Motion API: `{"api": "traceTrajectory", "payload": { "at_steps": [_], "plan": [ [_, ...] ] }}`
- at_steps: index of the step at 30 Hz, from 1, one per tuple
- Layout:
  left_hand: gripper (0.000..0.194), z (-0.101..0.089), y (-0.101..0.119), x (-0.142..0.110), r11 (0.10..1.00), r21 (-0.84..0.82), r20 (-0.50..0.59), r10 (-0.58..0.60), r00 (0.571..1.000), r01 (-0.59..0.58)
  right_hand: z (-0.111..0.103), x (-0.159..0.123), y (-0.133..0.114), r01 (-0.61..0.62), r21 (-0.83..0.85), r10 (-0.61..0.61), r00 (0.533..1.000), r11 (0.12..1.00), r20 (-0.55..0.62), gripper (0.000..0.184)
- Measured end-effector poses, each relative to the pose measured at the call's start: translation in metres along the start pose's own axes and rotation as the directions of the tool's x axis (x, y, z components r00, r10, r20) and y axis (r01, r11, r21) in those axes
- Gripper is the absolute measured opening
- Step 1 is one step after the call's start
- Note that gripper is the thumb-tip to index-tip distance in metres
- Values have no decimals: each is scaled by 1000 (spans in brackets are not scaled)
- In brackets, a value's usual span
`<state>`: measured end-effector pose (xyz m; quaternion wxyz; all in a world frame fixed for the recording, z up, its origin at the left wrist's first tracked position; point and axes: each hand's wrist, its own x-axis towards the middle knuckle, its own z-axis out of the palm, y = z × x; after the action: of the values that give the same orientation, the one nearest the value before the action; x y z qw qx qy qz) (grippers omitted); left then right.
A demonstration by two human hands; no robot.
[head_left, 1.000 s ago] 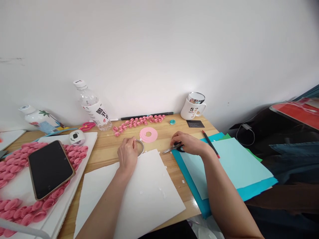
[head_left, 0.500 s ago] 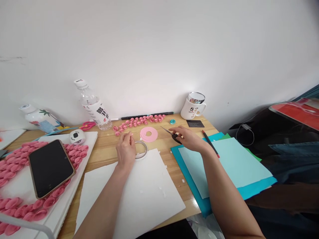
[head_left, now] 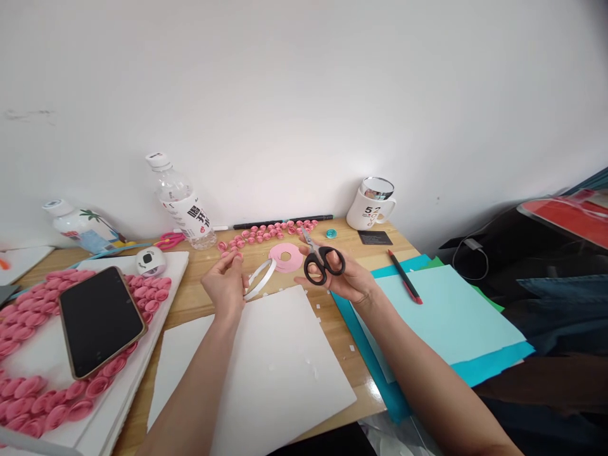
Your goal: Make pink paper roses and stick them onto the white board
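My left hand (head_left: 224, 285) is raised above the wooden desk (head_left: 204, 297) and pinches a thin white roll of tape (head_left: 259, 278) by its rim. My right hand (head_left: 342, 278) holds black-handled scissors (head_left: 319, 258) palm up, blades pointing away toward the wall. Just behind both hands lies a pink paper ring (head_left: 285, 257). Below them a white sheet (head_left: 266, 361) covers the desk's near part.
Small pink paper roses (head_left: 266, 233) lie in a row by the wall, with a water bottle (head_left: 181, 204), a second bottle (head_left: 80, 227), a white mug (head_left: 371, 205) and a black pen (head_left: 285, 221). At left a phone (head_left: 101, 320) rests on a rose-covered white board (head_left: 142, 342). Blue sheets (head_left: 446, 316) and a red pencil (head_left: 405, 275) lie right.
My left hand has lifted the tape roll off the desk. My right hand has picked the scissors up from the blue sheet's edge and turned palm up.
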<state>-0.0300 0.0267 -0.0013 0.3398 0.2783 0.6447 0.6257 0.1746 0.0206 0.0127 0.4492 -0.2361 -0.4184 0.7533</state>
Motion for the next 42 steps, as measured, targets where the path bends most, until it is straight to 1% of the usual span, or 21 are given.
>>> {"api": "traceTrajectory", "payload": {
  "at_steps": [2, 4, 6, 8, 11, 14, 16, 18, 20, 22, 24, 26, 29, 31, 32, 33, 35, 36, 37, 38, 42],
  "plan": [
    [39, 1, 1, -1, 998, -45, -2, -49, 999, 49, 5, 2, 5, -22, -14, 23, 1000, 1000, 12, 58],
    [40, 2, 1, -3, 997, -57, 12, -54, 998, 55, 12, 4, 13, -18, -78, 18, 1000, 997, 0, 52],
    [41, 2, 1, -5, 999, -37, 26, -21, 999, 22, 19, 5, 23, 6, -131, -10, 1000, 991, -28, 42],
    [39, 3, 0, -7, 999, 21, 26, 25, 999, -25, 26, 6, 32, 19, -121, -26, 998, 992, -53, 35],
    [35, 3, -1, -11, 985, 141, 49, 89, 995, -95, 32, 8, 43, -13, -36, 9, 992, 999, -122, 32],
    [32, 4, -1, -19, 964, 205, 102, 154, 983, -172, 32, 10, 48, -68, 91, 87, 971, 994, -222, 37],
    [30, 5, 0, -24, 959, 192, 140, 181, 973, -206, 30, 11, 49, -102, 177, 145, 957, 979, -252, 40],
    [30, 7, 0, -30, 963, 159, 166, 191, 968, -217, 27, 12, 48, -120, 242, 183, 949, 963, -257, 39],
    [31, 8, -1, -34, 969, 131, 169, 188, 967, -211, 25, 13, 46, -117, 292, 196, 946, 949, -259, 36],
    [32, 10, -1, -35, 971, 112, 153, 191, 970, -209, 25, 13, 46, -110, 299, 190, 949, 948, -251, 34],
    [34, 10, -1, -34, 975, 87, 104, 194, 976, -203, 25, 12, 45, -84, 228, 140, 960, 970, -243, 36],
    [37, 9, 0, -31, 980, 59, 20, 190, 982, -191, 26, 11, 45, -31, 87, 50, 971, 996, -235, 42],
    [39, 7, 3, -22, 986, 15, -107, 167, 980, -167, 28, 7, 43, 55, -164, -78, 987, 985, -139, 50],
    [38, 4, 5, -17, 989, -2, -164, 145, 976, -148, 29, 5, 41, 111, -347, -138, 989, 931, -52, 51],
    [38, 3, 6, -14, 990, -3, -185, 136, 973, -139, 30, 4, 41, 141, -458, -169, 985, 878, -19, 52],
    [38, 2, 6, -12, 991, -1, -203, 130, 970, -133, 31, 2, 41, 168, -575, -203, 979, 801, 4, 53],
    [39, 1, 6, -9, 990, 7, -228, 136, 964, -138, 34, -1, 43, 195, -781, -252, 967, 593, 50, 58],
    [39, 1, 5, -9, 989, 10, -231, 143, 962, -145, 35, -2, 44, 196, -851, -258, 963, 488, 74, 59],
    [39, 1, 3, -9, 988, 13, -228, 151, 962, -152, 37, -3, 46, 190, -897, -250, 964, 400, 93, 60],
    [40, 1, 2, -9, 987, 14, -220, 161, 962, -162, 39, -4, 47, 181, -924, -233, 967, 337, 104, 58],
    [42, 4, -5, -15, 974, 36, -192, 228, 955, -225, 44, -5, 52, 132, -973, -195, 976, 188, 95, 43]
  ]
}}
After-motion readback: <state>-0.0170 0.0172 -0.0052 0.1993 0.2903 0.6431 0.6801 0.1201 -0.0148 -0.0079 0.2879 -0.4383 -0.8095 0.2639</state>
